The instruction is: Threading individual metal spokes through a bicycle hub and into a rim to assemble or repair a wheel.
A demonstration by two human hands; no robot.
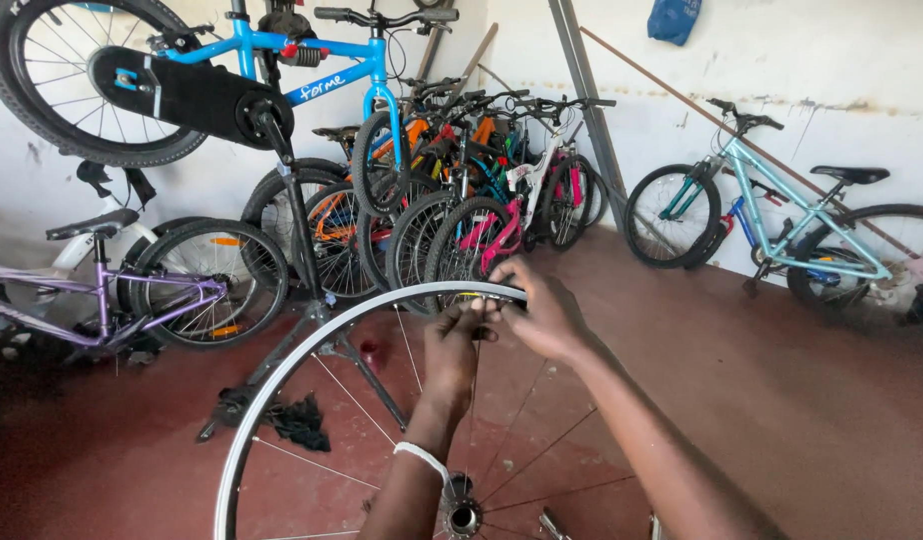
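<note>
A bare silver bicycle wheel rim (282, 375) with thin spokes stands upright right in front of me, its hub (464, 516) at the bottom edge of the view. My left hand (452, 350), with a white band on the wrist, pinches a spoke where it meets the top of the rim. My right hand (544, 312) grips the top of the rim next to it, fingers curled over the metal. Both hands touch each other at the rim's top.
A blue bike (232, 70) hangs on a black repair stand (302, 250) to the left. A purple bike (132, 290) leans at far left, several bikes (462, 190) crowd the back wall, a teal bike (782, 220) stands right. A dark rag (300, 420) lies on the red floor.
</note>
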